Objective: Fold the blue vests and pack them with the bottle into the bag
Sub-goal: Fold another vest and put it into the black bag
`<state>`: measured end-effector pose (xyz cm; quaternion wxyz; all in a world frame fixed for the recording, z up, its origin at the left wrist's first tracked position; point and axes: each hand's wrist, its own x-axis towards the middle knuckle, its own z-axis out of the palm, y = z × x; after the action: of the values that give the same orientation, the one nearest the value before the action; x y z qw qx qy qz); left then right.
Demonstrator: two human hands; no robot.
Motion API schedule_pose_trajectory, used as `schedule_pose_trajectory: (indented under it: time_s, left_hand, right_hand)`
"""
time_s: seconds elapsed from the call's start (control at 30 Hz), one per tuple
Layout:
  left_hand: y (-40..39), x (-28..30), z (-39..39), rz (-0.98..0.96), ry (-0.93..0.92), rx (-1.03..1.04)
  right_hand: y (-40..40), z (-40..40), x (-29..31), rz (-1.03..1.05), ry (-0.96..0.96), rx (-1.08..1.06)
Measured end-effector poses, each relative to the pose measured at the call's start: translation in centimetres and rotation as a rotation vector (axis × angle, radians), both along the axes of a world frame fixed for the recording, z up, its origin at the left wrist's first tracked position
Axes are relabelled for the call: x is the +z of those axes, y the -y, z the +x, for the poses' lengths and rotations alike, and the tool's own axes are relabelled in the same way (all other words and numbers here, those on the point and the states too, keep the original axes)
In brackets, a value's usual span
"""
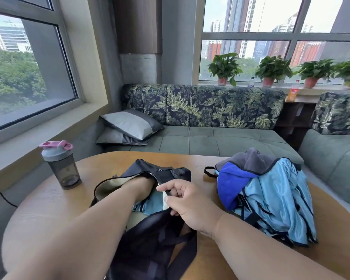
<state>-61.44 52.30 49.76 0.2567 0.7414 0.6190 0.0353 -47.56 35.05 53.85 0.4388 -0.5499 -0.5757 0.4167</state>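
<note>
A black bag point(150, 245) with a cream lining lies open on the wooden table in front of me. My left hand point(142, 185) reaches inside the bag up to the wrist, so its fingers are hidden. A light blue vest point(152, 205) shows inside the opening. My right hand point(187, 201) pinches the bag's near rim and holds it open. A heap of light blue vests point(275, 201) with black trim, topped by a darker blue and a grey cloth, sits at the right. The grey shaker bottle point(62, 165) with a pink cap stands upright at the left.
The round wooden table point(38, 209) is ringed by a green sofa point(210, 140) with a leaf-print back and grey cushions point(129, 126). A black cable point(0, 193) hangs at the left edge. Potted plants point(224, 67) and drink bottles stand on the window sill.
</note>
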Motion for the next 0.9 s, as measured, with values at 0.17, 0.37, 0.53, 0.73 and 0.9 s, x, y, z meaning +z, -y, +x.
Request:
schedule_pose_trajectory:
  time_s: [0.17, 0.37, 0.53, 0.73, 0.9]
  left_hand:
    - [-4.0, -3.4, -2.9, 0.090, -0.239, -0.046]
    - [-2.8, -3.0, -3.8, 0.081, -0.525, -0.105]
    - [-1.2, -1.5, -3.0, 0.016, -0.565, -0.078]
    - [-0.2, -1.2, -3.7, 0.037, -0.537, -0.056]
    - [0.4, -0.7, -3.0, 0.086, -0.417, -0.126]
  right_hand:
    - [0.1, 0.2, -0.2, -0.004, -0.011, -0.010]
    - [0.1, 0.1, -0.2, -0.017, -0.011, -0.005]
    - [0.0, -0.1, -0.1, -0.016, -0.025, -0.010]
    - [0.0, -0.3, -0.6, -0.013, -0.034, -0.012]
    - [-0.2, -0.5, -0.5, -0.011, -0.022, -0.005]
